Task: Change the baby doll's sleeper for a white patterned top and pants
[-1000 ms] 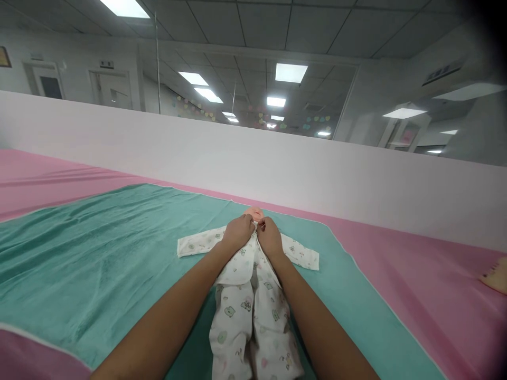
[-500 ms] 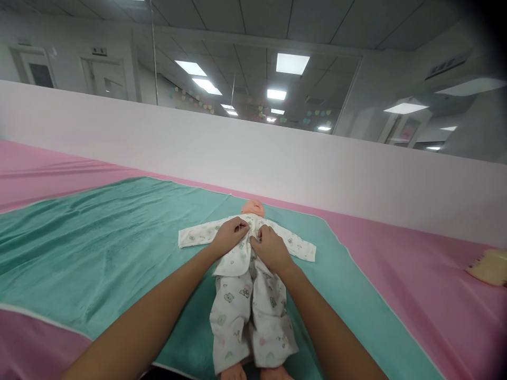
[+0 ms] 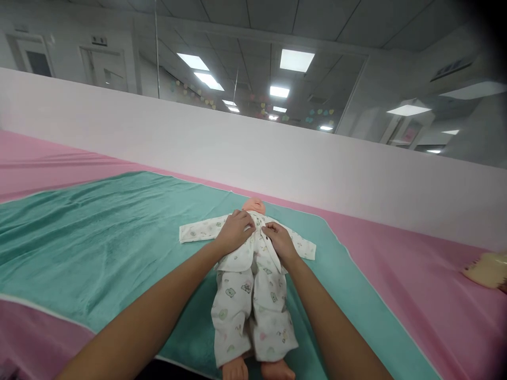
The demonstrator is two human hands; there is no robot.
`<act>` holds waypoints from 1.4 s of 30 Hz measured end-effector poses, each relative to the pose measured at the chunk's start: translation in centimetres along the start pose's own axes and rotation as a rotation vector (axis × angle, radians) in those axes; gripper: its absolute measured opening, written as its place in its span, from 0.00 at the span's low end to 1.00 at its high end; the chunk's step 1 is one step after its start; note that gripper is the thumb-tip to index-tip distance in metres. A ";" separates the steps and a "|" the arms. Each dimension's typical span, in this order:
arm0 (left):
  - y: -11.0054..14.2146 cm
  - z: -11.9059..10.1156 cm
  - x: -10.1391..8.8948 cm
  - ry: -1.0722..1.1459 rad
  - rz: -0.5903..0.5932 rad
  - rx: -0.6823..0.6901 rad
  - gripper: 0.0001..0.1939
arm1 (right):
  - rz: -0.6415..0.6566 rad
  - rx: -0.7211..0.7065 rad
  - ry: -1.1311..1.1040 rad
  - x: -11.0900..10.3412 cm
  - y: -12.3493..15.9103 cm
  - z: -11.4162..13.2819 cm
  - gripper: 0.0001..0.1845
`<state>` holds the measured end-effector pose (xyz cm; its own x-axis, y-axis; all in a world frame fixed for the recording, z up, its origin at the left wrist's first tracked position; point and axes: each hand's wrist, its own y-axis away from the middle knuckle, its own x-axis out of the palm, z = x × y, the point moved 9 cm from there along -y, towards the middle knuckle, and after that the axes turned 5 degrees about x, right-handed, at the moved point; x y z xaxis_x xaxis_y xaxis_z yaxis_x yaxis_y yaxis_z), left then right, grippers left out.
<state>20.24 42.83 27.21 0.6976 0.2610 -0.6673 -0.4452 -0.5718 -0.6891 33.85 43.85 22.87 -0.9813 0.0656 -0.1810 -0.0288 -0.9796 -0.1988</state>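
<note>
A baby doll (image 3: 254,205) lies on its back with its feet toward me. It wears a white printed jacket (image 3: 237,259) and matching trousers (image 3: 233,306); both sleeves stretch out sideways. My left hand (image 3: 236,232) pinches the jacket's front edge on the left of the chest. On the other side, my right hand (image 3: 280,240) has its fingers closed on the opposite front edge, where a small dark fastener shows just below the fingertips. Below the hands the jacket front hangs apart over the trousers.
The doll rests on a teal blanket (image 3: 119,237) spread over a pink sheet (image 3: 396,248). A low white wall (image 3: 198,142) runs behind, with mirror or glass above it. At the far right lies a pale yellow object (image 3: 487,270), partly cut off.
My right hand has moved slightly up and right, drawing its jacket edge away from the other. The left hand has shifted a little right, and the front gap looks wider.
</note>
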 end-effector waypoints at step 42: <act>0.3 1.9 0.6 0.456 -0.037 -0.381 0.08 | -0.119 -0.079 -0.053 0.0 0.4 0.4 0.12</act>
<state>19.45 44.30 26.02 0.9171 -0.0261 -0.3979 -0.2421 -0.8295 -0.5034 33.80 43.39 23.16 -0.9805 0.1686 -0.1011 -0.1328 -0.9473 -0.2916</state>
